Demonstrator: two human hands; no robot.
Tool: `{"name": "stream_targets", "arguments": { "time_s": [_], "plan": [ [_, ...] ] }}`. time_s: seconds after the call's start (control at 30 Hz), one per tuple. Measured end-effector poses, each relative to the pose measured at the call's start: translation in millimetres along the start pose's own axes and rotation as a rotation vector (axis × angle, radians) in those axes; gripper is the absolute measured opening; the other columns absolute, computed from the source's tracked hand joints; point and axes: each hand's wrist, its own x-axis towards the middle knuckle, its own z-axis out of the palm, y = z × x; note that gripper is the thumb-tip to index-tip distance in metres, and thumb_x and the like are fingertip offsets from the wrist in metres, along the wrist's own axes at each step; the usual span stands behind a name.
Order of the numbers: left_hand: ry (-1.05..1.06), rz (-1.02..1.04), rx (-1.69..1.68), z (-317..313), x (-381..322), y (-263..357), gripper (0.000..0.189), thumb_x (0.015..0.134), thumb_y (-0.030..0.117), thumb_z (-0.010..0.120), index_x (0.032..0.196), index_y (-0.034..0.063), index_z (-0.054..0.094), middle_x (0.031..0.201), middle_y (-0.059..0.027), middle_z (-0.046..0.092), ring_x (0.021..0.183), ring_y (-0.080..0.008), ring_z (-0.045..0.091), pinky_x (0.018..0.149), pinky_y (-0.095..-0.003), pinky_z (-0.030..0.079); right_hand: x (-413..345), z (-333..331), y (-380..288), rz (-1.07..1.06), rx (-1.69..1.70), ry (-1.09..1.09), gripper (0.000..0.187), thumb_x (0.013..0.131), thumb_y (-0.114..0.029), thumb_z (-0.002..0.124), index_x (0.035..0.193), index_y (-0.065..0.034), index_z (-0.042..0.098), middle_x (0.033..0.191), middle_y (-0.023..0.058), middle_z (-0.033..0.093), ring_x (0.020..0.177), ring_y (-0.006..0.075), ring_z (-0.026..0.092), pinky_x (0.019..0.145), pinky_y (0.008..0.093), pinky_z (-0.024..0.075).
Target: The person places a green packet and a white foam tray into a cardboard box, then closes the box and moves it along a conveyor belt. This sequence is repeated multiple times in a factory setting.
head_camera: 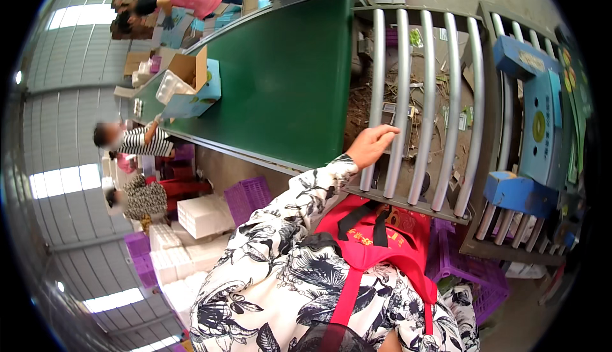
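Note:
My left hand [374,145] reaches over metal rollers [429,113] at the end of a green conveyor belt [282,75]. Its fingers are loosely bent, slightly apart, with their tips by a roller. Nothing shows in it, though the palm side is hidden. Whether the fingertips touch the roller, I cannot tell. My right hand is out of view; only the patterned right sleeve [461,304] hangs at my side. Further along the belt stands an open blue carton [198,106] with raised brown flaps and a white moulded tray [173,87] leaning in its opening.
A blue box [540,127] lies over a second roller section, between blue blocks [519,193]. A purple crate [468,280] stands beside me. White foam boxes [205,216] and another purple crate [246,199] line the near side. Co-workers [146,137] stand along the belt. Litter covers the floor beneath the rollers.

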Motion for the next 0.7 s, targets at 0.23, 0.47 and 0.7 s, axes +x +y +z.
{"name": "stream_targets", "arguments": {
  "time_s": [0.23, 0.47, 0.7],
  "plan": [
    [1.009, 0.292, 0.454, -303, -65, -85, 0.027, 0.082, 0.007, 0.065, 0.108, 0.0015, 0.064, 0.117, -0.017, 0.061, 0.113, -0.0313, 0.058, 0.099, -0.0376, 0.044, -49, -51, -29, -0.055, -0.1, 0.15, 0.035, 0.094, -0.03, 0.05, 0.098, 0.002, 0.064, 0.09, 0.0228, 0.065, 0.084, 0.0387, 0.06, 0.075, 0.0474, 0.0476],
    [0.971, -0.45, 1.323, -559, -26, -177, 0.091, 0.077, 0.033, 0.075, 0.146, 0.0003, 0.025, 0.151, -0.0212, 0.029, 0.139, -0.0361, 0.029, 0.113, -0.0417, 0.029, -107, -87, -32, 0.0, -0.09, 0.285, 0.038, 0.094, -0.03, 0.047, 0.1, 0.0025, 0.065, 0.094, 0.0259, 0.065, 0.088, 0.0434, 0.061, 0.076, 0.0518, 0.0484],
    [0.964, -0.309, 1.182, -685, -33, -266, 0.036, 0.097, 0.033, 0.041, 0.113, 0.0079, 0.062, 0.099, -0.0238, 0.066, 0.09, -0.045, 0.062, 0.076, -0.0542, 0.047, -119, -135, -70, 0.105, -0.012, 0.655, 0.036, 0.091, -0.03, 0.051, 0.101, 0.0017, 0.065, 0.096, 0.0285, 0.065, 0.091, 0.0468, 0.061, 0.078, 0.0536, 0.0485]
  ]
}}
